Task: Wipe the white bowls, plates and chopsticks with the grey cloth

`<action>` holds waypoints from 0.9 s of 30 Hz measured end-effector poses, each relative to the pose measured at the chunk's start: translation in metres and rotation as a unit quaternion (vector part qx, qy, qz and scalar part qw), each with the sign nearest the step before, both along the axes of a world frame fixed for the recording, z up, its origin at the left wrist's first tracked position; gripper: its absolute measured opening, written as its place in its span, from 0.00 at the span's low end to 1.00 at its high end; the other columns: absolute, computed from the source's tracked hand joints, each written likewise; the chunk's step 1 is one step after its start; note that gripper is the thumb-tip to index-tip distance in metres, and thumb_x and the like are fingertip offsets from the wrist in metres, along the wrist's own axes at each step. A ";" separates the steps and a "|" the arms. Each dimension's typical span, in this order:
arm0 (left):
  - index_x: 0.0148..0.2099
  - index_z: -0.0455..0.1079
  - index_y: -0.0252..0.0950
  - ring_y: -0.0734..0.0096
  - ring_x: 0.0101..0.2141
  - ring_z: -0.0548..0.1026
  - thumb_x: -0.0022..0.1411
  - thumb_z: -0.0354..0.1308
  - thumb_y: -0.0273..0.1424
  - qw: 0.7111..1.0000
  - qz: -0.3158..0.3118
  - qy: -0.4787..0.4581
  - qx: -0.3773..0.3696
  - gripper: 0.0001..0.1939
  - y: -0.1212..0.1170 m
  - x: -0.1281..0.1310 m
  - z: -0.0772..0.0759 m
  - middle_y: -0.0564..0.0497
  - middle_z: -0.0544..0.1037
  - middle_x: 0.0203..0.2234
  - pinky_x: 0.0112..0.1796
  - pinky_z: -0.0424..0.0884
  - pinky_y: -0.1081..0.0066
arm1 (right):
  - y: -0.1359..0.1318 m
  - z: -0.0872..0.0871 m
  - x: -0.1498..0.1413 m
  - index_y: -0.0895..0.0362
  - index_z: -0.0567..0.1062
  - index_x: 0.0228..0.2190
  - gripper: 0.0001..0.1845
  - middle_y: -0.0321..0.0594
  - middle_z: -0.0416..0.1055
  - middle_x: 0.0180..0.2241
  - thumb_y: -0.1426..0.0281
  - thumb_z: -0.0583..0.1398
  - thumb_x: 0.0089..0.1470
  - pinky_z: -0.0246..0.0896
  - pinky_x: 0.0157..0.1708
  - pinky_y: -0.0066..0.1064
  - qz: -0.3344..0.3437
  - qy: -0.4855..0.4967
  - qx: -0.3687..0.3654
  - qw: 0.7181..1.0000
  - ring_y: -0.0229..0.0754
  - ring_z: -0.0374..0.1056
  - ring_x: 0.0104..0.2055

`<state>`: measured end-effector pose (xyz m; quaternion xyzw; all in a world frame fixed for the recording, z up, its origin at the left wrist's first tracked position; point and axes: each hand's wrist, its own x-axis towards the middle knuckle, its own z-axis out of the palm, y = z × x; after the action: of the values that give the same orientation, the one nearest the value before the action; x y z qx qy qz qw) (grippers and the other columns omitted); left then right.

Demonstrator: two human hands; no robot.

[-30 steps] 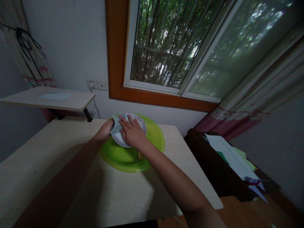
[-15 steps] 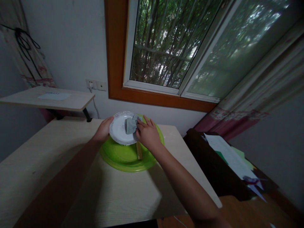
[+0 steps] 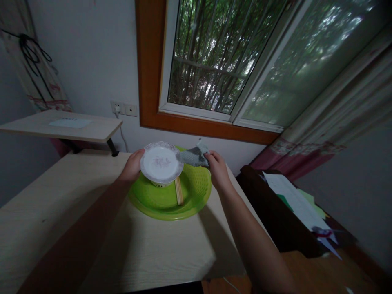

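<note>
We have both hands over the green tray [image 3: 196, 200], which lies near the far edge of the counter [image 3: 165, 245]. Our left hand [image 3: 132, 165] grasps the white plate [image 3: 159, 162] by its rim at nine o'clock; its fingertips go out of sight beneath the plate, so we cannot tell how they sit there. The plate stands over the tray's eleven o'clock side and hides that part of it. Under the plate, at six o'clock, we see only a patterned sliver of a bowl [image 3: 162, 184]; the rest is covered, and we cannot make out what it rests on. Our right hand [image 3: 215, 163] pinches the grey cloth [image 3: 194, 156], which reaches across to the plate's three o'clock rim and covers a bit of the tray's one o'clock edge. We cannot tell whether cloth and rim touch. The wooden sticks [image 3: 179, 191] lie in the tray at the plate's five o'clock, their upper ends close to the rim; their number is too blurred to count. From the tray, a raised shelf [image 3: 104, 130] stands at ten o'clock with a paper [image 3: 70, 123] whose writing we cannot read, and the window [image 3: 214, 61] is at one o'clock.
</note>
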<state>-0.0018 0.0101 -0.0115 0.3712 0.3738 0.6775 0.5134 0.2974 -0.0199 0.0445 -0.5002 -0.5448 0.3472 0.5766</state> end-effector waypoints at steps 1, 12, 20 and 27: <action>0.41 0.76 0.30 0.53 0.42 0.80 0.49 0.68 0.47 1.000 0.002 0.000 -0.001 0.26 -0.001 0.001 0.001 0.44 0.83 0.33 0.44 0.74 0.61 | 0.002 0.000 0.003 0.54 0.73 0.31 0.15 0.33 0.69 0.29 0.56 0.62 0.49 0.65 0.29 0.28 -0.009 0.043 -0.011 0.999 0.39 0.66 0.32; 0.42 0.78 0.30 0.55 0.39 0.80 0.49 0.69 0.48 0.999 -0.022 0.027 -0.014 0.27 0.000 -0.002 -0.003 0.45 0.83 0.31 0.42 0.74 0.63 | 0.010 -0.023 -0.014 0.50 0.70 0.40 0.23 0.32 0.71 0.34 0.63 0.67 0.39 0.66 0.31 0.30 0.046 0.125 -0.128 0.983 0.40 0.68 0.36; 0.42 0.78 0.31 0.55 0.38 0.79 0.51 0.67 0.49 0.998 -0.024 0.060 -0.016 0.26 -0.005 -0.001 0.002 0.44 0.83 0.32 0.42 0.73 0.62 | 0.019 -0.032 -0.030 0.54 0.74 0.37 0.26 0.43 0.75 0.42 0.44 0.58 0.54 0.64 0.38 0.33 0.179 0.127 -0.164 0.962 0.43 0.69 0.40; 0.43 0.79 0.31 0.54 0.39 0.79 0.53 0.65 0.49 0.994 -0.051 0.094 -0.004 0.26 -0.007 -0.002 0.003 0.44 0.83 0.33 0.43 0.73 0.62 | 0.024 -0.031 -0.039 0.54 0.73 0.32 0.21 0.32 0.70 0.29 0.50 0.67 0.46 0.57 0.27 0.25 0.182 0.050 -0.161 0.969 0.35 0.63 0.29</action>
<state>-0.0036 0.0030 -0.0089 0.4495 0.4034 0.6110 0.5118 0.2582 0.0046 0.0131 -0.4608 -0.5343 0.5540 0.4418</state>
